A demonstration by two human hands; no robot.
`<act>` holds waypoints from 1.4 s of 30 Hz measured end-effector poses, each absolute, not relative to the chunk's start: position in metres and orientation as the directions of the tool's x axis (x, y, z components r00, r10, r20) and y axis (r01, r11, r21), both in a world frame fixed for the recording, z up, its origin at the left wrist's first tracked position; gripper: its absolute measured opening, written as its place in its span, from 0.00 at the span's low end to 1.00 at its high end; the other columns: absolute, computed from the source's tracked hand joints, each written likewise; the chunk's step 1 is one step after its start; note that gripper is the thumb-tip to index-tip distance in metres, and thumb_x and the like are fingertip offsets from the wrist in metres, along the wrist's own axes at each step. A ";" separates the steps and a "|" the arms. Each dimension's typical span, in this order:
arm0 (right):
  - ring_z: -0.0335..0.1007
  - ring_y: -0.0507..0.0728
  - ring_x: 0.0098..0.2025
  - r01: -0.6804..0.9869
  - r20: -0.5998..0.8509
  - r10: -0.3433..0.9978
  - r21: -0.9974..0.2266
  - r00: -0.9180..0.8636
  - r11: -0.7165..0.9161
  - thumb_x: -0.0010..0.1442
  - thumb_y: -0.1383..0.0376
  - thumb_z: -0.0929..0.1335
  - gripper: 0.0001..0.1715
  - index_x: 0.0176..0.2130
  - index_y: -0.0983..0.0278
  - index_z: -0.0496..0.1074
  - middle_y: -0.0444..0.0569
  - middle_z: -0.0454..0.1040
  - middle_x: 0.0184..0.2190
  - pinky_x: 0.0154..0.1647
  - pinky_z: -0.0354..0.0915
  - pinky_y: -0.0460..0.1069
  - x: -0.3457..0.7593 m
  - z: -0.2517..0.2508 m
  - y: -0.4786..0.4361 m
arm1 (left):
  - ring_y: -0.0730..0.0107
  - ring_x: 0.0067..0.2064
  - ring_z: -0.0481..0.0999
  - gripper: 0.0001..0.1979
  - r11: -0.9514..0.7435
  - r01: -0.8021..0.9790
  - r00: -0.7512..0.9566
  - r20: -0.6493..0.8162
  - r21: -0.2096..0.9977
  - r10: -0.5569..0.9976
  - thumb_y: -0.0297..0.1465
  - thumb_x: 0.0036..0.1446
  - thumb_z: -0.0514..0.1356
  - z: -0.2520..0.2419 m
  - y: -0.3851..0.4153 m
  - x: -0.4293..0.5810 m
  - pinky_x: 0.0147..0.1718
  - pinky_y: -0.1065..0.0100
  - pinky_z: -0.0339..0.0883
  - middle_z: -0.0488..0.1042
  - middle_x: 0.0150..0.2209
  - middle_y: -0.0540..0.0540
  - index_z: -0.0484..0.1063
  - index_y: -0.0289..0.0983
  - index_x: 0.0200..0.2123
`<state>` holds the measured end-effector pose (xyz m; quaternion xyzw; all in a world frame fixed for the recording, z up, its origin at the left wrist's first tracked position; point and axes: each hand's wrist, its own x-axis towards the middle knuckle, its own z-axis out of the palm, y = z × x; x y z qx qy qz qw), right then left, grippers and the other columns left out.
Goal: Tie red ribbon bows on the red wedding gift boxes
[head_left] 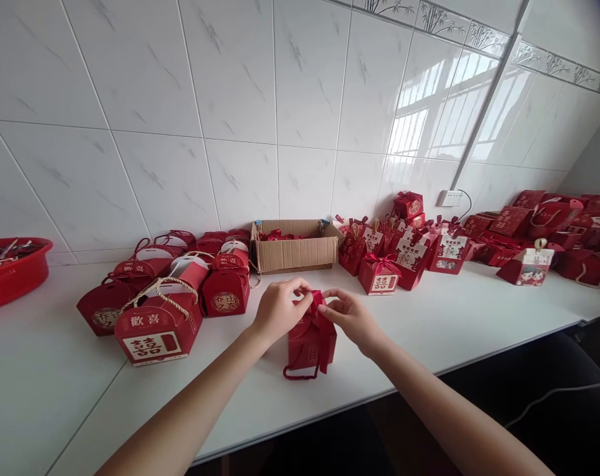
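Note:
A small red gift box (303, 349) stands upright on the white table near its front edge. A red ribbon (325, 344) runs over its top and hangs down the near side. At the box's top, my left hand (283, 305) pinches the ribbon from the left. My right hand (352, 317) pinches it from the right, thumb and fingers close together. The fingertips of both hands nearly meet there and partly hide the ribbon's upper part. A dark red cord handle (300, 377) droops from the near side of the box onto the table.
Red gift boxes with rope handles (155, 330) cluster at the left. Behind stands an open cardboard box (294, 254) with red items inside. More red boxes (411, 258) line the right, by the tiled wall (240, 178). A red basin (14, 277) sits far left.

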<state>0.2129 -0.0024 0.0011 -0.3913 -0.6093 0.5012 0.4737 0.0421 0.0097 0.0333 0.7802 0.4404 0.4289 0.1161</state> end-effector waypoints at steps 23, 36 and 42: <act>0.71 0.55 0.33 0.031 0.240 0.909 -0.963 -0.341 0.266 0.56 0.47 0.65 0.21 0.34 0.62 0.67 0.47 0.74 0.32 0.34 0.68 0.50 0.204 -0.009 0.006 | 0.71 0.24 0.69 0.22 -0.029 0.279 0.319 -0.065 0.960 0.945 0.50 0.52 0.56 -0.001 0.004 0.007 0.26 0.69 0.65 0.70 0.22 0.48 0.70 0.36 0.24; 0.65 0.53 0.30 0.292 0.320 0.909 -0.872 -0.269 0.393 0.58 0.58 0.63 0.11 0.30 0.63 0.66 0.45 0.71 0.28 0.33 0.61 0.48 0.199 -0.005 0.003 | 0.72 0.25 0.68 0.18 -0.038 0.173 0.297 -0.015 0.984 0.955 0.44 0.50 0.61 0.007 0.002 -0.001 0.29 0.69 0.63 0.69 0.21 0.50 0.67 0.36 0.20; 0.58 0.51 0.24 0.445 0.334 0.919 -0.804 -0.209 0.394 0.54 0.64 0.64 0.07 0.27 0.63 0.69 0.44 0.68 0.22 0.27 0.53 0.47 0.190 0.001 0.004 | 0.72 0.27 0.70 0.15 -0.056 0.041 0.331 0.040 0.998 0.943 0.40 0.52 0.61 0.043 -0.005 -0.002 0.32 0.68 0.66 0.69 0.22 0.50 0.67 0.36 0.23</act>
